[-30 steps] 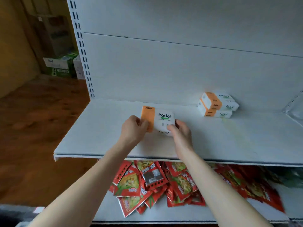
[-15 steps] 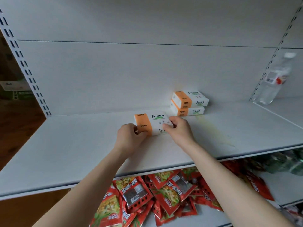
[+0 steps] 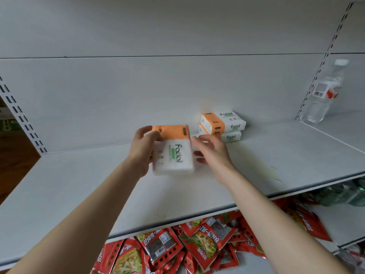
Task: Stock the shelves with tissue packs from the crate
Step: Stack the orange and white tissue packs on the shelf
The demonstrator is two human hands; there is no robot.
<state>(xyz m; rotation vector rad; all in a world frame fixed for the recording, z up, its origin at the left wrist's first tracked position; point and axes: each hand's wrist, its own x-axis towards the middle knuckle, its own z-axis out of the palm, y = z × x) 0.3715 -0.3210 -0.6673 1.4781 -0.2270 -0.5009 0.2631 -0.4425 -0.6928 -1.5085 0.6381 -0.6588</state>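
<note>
A white and orange tissue pack [image 3: 173, 153] marked Facial is held up on end above the white shelf [image 3: 98, 186], orange end at the top. My left hand [image 3: 143, 151] grips its left side, fingers curled over the top corner. My right hand [image 3: 212, 155] is just right of the pack with its fingers spread and loosely bent; whether it touches the pack I cannot tell. Two more tissue packs [image 3: 223, 125] lie stacked against the shelf's back wall, behind and right of my right hand. The crate is out of view.
A clear water bottle [image 3: 324, 93] stands on the neighbouring shelf section at the right. Several red snack bags [image 3: 177, 248] lie on the lower shelf below. A slotted upright [image 3: 324, 58] divides the sections. Wooden floor shows at far left.
The pack was lying flat on the shelf under both hands; now it is lifted and turned on end. My right hand has come off it and opened.
</note>
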